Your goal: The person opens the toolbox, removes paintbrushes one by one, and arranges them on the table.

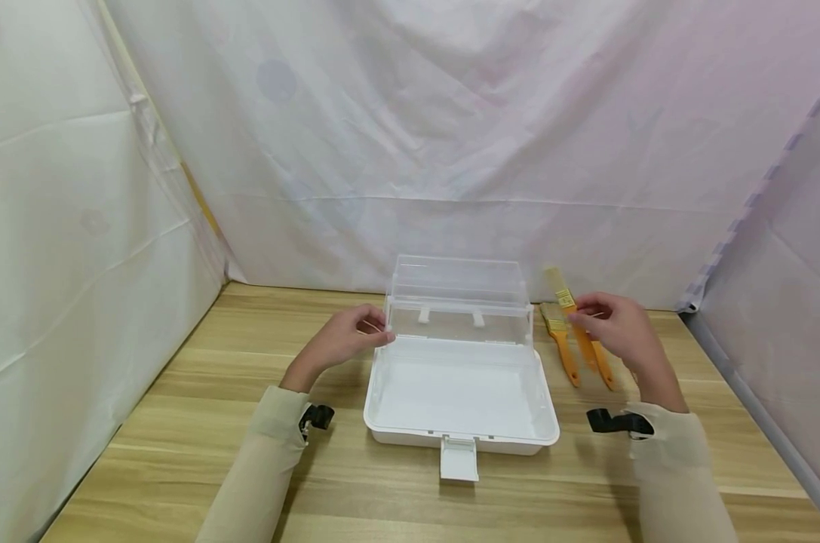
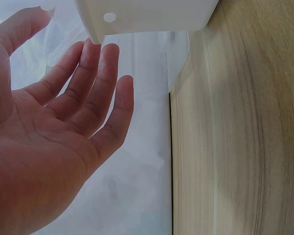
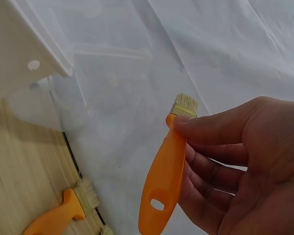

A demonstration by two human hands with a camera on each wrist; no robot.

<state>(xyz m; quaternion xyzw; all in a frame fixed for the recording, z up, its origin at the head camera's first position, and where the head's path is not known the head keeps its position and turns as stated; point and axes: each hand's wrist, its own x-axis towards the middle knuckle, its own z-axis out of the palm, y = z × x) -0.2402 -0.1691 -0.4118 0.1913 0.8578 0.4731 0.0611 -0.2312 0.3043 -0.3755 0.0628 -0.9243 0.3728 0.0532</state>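
My right hand (image 1: 616, 324) pinches a paintbrush (image 3: 164, 171) between thumb and fingers near its metal band. Its orange handle hangs down and its pale bristles point up, above the table to the right of the box. Two more paintbrushes with orange handles lie below it, one of them a flat paintbrush (image 1: 560, 347) nearest the box. A white plastic box (image 1: 376, 426) stands in the middle, its clear lid (image 1: 457, 279) raised at the back. At the box's back left corner is my left hand (image 1: 345, 335), fingers loosely bent and fingertips right at the lid's edge.
The box's white latch flap (image 1: 459, 460) hangs out at the front. Everything stands on a wood-grain table (image 1: 199, 422). A white cloth (image 1: 410, 136) hangs close behind the lid, with more cloth at both sides.
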